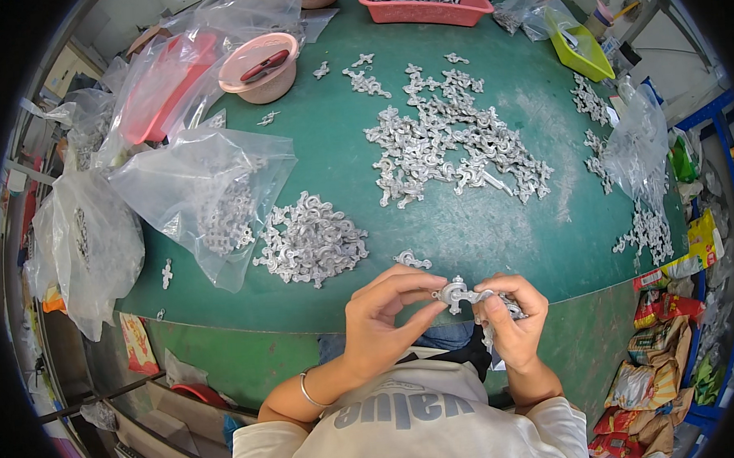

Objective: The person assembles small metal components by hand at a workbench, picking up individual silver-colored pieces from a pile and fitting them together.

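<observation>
Above the table's near edge, my left hand [385, 314] pinches one end of a silver-grey cross-shaped metal casting [455, 293] between thumb and fingertips. The casting's other end is gripped by my right hand [514, 317]. More grey metal shows under the right fingers, too covered to count. Just beyond my left hand lies a single casting [412, 260] on the green table. A dense heap of similar castings [312, 241] rises to the left, and a wider, looser spread of them [453, 139] covers the table's middle.
Clear plastic bags [206, 191] holding castings crowd the left side. A pink bowl [259, 74] carries a red-handled tool. Farther back stands a red tray [427, 12] of metal parts. A yellow-green basket [580, 52] and another bag [635, 139] are on the right.
</observation>
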The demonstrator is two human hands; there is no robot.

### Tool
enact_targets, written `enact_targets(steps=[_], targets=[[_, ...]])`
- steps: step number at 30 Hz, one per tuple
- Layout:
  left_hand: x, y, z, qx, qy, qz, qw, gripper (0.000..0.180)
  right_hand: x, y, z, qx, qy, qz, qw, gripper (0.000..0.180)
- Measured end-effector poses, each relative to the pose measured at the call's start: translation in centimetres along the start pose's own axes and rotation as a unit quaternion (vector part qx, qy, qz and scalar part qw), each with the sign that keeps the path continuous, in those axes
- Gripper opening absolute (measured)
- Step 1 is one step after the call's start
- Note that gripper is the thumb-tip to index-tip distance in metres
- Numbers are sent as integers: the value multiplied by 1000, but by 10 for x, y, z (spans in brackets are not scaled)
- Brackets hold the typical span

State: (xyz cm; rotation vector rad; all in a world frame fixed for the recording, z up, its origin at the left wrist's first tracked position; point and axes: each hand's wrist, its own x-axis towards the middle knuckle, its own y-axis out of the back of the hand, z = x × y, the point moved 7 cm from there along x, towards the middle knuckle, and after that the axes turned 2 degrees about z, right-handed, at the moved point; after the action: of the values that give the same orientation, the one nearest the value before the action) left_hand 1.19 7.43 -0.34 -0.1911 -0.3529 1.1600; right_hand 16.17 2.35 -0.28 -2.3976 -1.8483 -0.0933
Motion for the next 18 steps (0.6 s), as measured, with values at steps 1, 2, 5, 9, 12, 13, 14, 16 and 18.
enact_targets(steps=[1,2,5,9,12,13,14,16,18], targets=[[0,0,0,0,-1,0,1000,29,0,0,0,1,1,1,1000,9],[0,-1,-1,-3,2,-2,1000,29,0,0,0,1,1,1,1000,9],[1,-2,-3,-11,6,-10,1000,28,0,2,0,11,-3,6,1000,9],[3,-6,-7,-113,76,-37,990,28,-1,4,-5,20,49,-6,999,12],[7,-12,-7,-161,89,-66,981,27,-3,3,-8,32,95,-15,995,18],[8,-13,-7,-162,89,-67,980,27,-4,4,-10,40,110,-12,993,19],[9,-15,-5,-161,88,-77,980,26,-5,4,-11,49,124,-9,991,19],[10,-18,-3,-160,88,-88,979,26,-6,6,-12,57,127,-8,990,21],[10,-22,-1,-164,88,-103,977,25,-7,7,-12,65,131,-8,989,22]])
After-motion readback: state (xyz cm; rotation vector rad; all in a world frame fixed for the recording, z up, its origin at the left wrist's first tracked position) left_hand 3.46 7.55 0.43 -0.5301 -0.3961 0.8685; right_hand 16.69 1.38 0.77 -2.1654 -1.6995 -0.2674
